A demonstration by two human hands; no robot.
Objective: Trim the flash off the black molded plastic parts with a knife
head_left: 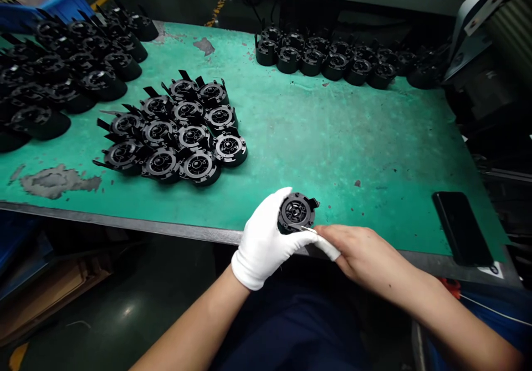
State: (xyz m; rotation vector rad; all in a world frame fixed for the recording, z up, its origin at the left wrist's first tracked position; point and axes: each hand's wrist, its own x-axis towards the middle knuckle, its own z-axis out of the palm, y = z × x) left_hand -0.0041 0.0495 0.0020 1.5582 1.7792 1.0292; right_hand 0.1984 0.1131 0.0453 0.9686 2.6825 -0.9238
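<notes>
A round black part (pixel 297 211) with a ringed face and a small tab is held near the table's front edge. My left hand (pixel 266 238), in a white glove, is wrapped round its left and lower side. Close against the part's lower right rim is my right hand (pixel 357 246), mostly bare with a white covering on a fingertip. Its fingers are pressed together around a thin pale item, too small to make out. To the left stands a group of similar black parts (pixel 199 166), face up on the green table (pixel 332 138).
More black parts (pixel 102 80) crowd the table's left end, beside a blue bin (pixel 70 5). A row of them (pixel 336 63) lines the back edge. A dark phone (pixel 461 227) lies at the right front. Machinery (pixel 494 77) stands at the right.
</notes>
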